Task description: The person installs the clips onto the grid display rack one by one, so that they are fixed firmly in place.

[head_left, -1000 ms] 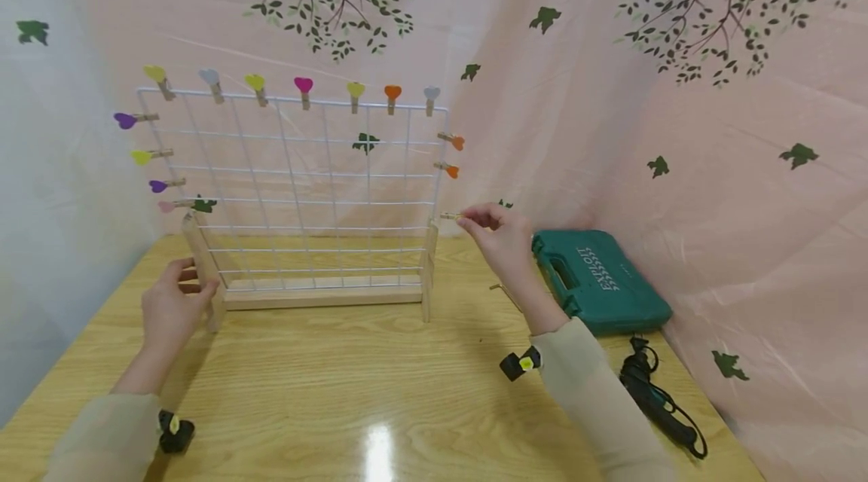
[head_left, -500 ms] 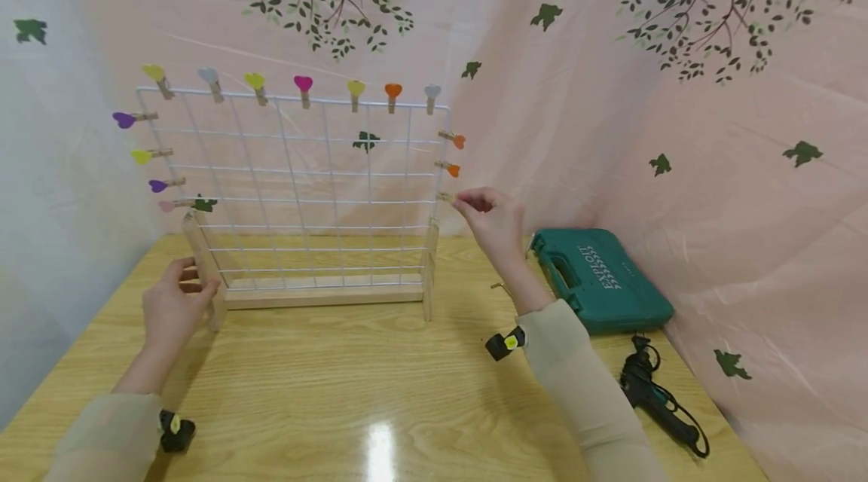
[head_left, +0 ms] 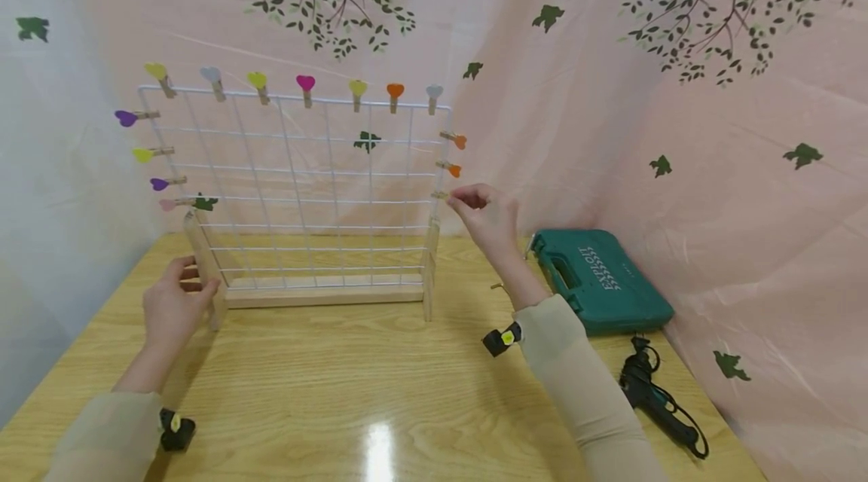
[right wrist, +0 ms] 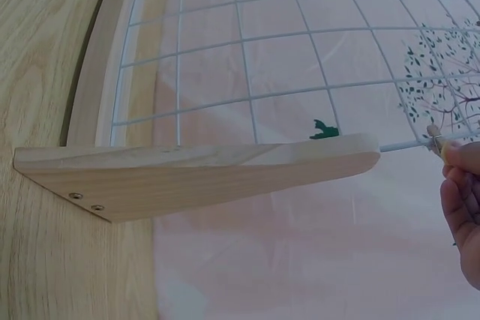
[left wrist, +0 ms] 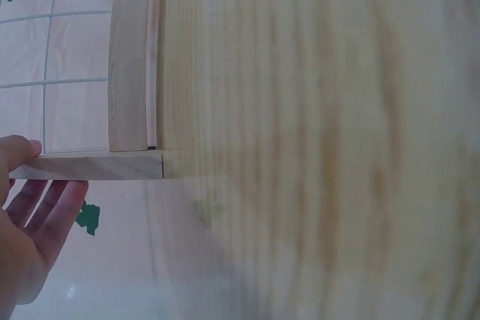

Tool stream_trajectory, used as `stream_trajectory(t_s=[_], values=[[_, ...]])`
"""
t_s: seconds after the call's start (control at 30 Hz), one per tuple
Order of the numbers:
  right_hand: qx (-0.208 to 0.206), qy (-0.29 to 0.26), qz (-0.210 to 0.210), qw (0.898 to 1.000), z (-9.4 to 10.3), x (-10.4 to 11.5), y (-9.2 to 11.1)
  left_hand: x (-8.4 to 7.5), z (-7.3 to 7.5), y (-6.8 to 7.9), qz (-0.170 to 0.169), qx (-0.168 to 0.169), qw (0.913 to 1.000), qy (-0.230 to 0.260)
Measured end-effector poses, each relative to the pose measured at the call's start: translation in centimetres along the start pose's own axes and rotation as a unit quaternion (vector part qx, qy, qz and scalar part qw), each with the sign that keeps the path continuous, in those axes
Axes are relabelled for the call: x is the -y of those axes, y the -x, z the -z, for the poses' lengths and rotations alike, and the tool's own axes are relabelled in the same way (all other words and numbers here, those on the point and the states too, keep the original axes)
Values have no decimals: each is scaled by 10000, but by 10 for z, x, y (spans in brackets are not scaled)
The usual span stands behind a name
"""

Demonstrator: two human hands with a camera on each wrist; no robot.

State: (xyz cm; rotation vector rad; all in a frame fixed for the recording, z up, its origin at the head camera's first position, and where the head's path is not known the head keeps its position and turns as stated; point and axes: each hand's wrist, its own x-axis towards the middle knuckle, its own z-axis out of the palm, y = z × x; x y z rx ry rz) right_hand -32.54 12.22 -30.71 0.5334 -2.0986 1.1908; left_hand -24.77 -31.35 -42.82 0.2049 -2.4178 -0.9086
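Observation:
A white wire grid (right wrist: 251,98) stands upright in a wooden stand (head_left: 325,295) on the table. My right hand (head_left: 484,220) pinches a small wooden clothespin (head_left: 439,195) between thumb and fingertips at the grid's right side wire, beneath two orange-heart clothespins. In the right wrist view the tip of the clothespin (right wrist: 435,136) sits at that wire, just beyond the rounded end of the wooden post (right wrist: 225,177); its other end is covered by my fingers. My left hand (head_left: 172,301) holds the stand's left post (left wrist: 97,166), thumb on one side and fingers on the other.
Heart clothespins in several colours line the grid's top edge, among them a pink one (head_left: 306,83). Others, such as a purple one (head_left: 126,118), hang along the left side. A green tool case (head_left: 603,279) and a black corded tool (head_left: 658,399) lie at the right.
My right hand has moved up and slightly left with the clothespin, from below and beside the frame to its right side wire. My left hand has stayed on the post.

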Motion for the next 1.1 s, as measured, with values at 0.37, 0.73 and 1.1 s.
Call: stream_trajectory(t_s=[0.37, 0.73, 1.1], values=[[266, -605, -262, 9975, -1, 0, 0, -2, 0, 0, -79, -48, 9999, 96], [749, -815, -372, 9932, 34, 32, 13, -14, 23, 2, -29, -494, 9982, 336], [845, -143, -90, 9963, 66, 35, 33, -93, 49, 17, -956, -664, 9902, 772]])
